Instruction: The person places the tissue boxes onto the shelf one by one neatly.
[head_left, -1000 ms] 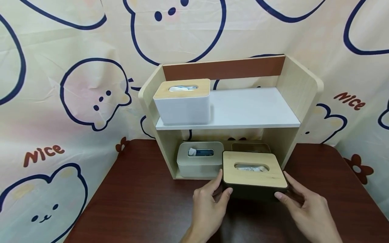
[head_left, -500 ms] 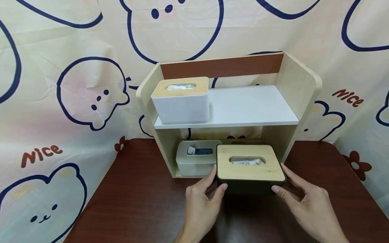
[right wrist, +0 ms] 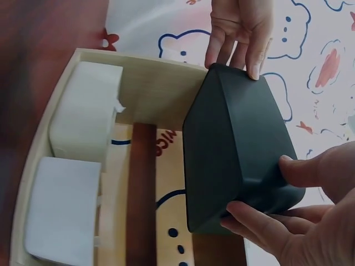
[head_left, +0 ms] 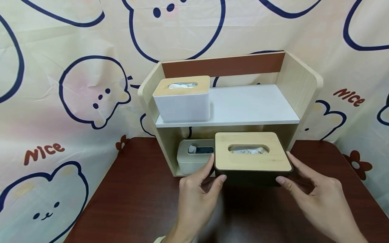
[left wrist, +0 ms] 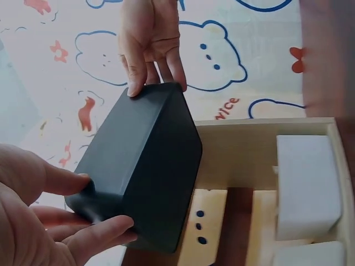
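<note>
A black tissue box (head_left: 252, 152) with a light wooden lid hangs in the air in front of the shelf's lower level. My left hand (head_left: 197, 199) grips its left end, thumb on the near face and fingers along the side. At the other end my right hand (head_left: 319, 195) holds it the same way. Both wrist views show the dark body of the black box (left wrist: 138, 166) between the two hands. White tissue shows in the lid's slot. Behind and left, partly covered by it, a grey-green tissue box (head_left: 194, 162) sits in the lower level.
The two-level wooden shelf (head_left: 304, 81) stands on a dark brown table (head_left: 130, 202). A white tissue box (head_left: 182, 108) with a wooden lid occupies the left of the upper white board (head_left: 255, 104). A cloth (head_left: 91, 33) with cartoon bears hangs behind.
Both hands have raised the black tissue box from below the lower level's front to nearer the upper board. It now covers more of the grey-green box and hides the brown-topped box behind it.
</note>
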`<action>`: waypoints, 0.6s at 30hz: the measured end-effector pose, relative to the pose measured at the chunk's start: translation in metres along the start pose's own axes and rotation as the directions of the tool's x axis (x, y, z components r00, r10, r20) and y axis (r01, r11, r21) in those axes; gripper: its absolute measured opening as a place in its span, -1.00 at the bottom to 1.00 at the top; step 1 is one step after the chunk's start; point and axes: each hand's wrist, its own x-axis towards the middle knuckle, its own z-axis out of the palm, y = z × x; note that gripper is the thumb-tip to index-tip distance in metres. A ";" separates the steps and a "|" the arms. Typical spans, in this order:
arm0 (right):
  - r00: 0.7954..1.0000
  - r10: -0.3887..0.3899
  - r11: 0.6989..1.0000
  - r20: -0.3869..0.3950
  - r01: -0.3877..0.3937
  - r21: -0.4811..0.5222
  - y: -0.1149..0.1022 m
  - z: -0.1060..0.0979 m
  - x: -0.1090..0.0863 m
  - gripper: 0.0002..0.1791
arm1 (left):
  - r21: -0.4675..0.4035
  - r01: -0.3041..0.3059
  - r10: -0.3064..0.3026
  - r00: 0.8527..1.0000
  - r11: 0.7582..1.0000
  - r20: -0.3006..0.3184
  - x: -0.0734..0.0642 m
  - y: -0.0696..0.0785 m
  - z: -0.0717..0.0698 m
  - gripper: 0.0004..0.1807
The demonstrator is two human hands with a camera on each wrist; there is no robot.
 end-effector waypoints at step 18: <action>0.998 -0.022 0.999 -0.052 0.020 -0.042 -0.029 -0.030 0.027 -0.15 | -0.015 -0.066 0.066 0.998 0.998 0.012 0.034 0.040 -0.020 -0.37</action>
